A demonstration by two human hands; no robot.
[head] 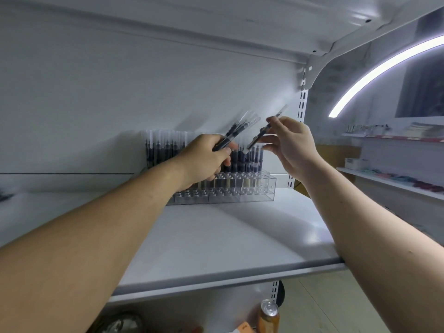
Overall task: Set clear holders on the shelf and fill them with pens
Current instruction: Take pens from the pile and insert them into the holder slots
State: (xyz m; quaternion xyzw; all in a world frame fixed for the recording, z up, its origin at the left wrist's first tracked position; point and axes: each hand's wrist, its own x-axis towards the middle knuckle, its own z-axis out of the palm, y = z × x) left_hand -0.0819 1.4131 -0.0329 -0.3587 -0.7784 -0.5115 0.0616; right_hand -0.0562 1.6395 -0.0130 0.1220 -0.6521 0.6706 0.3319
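Note:
A clear holder (pixel 254 192) stands at the back of the white shelf (pixel 216 239), against the rear wall. Several dark pens with clear caps (pixel 165 150) stand upright in its rear rows; the front holes at the right look empty. My left hand (pixel 204 157) grips a bundle of pens (pixel 237 132) above the holder, their clear caps pointing up and right. My right hand (pixel 288 143) pinches a single pen (pixel 264 133), tilted, its lower end just over the holder's right part.
A slotted upright (pixel 303 102) marks the shelf's right end. Further shelves with small goods (pixel 394 179) run along the right. Below the shelf edge stands a drink can (pixel 269 316). A curved light strip (pixel 384 68) glows at the upper right.

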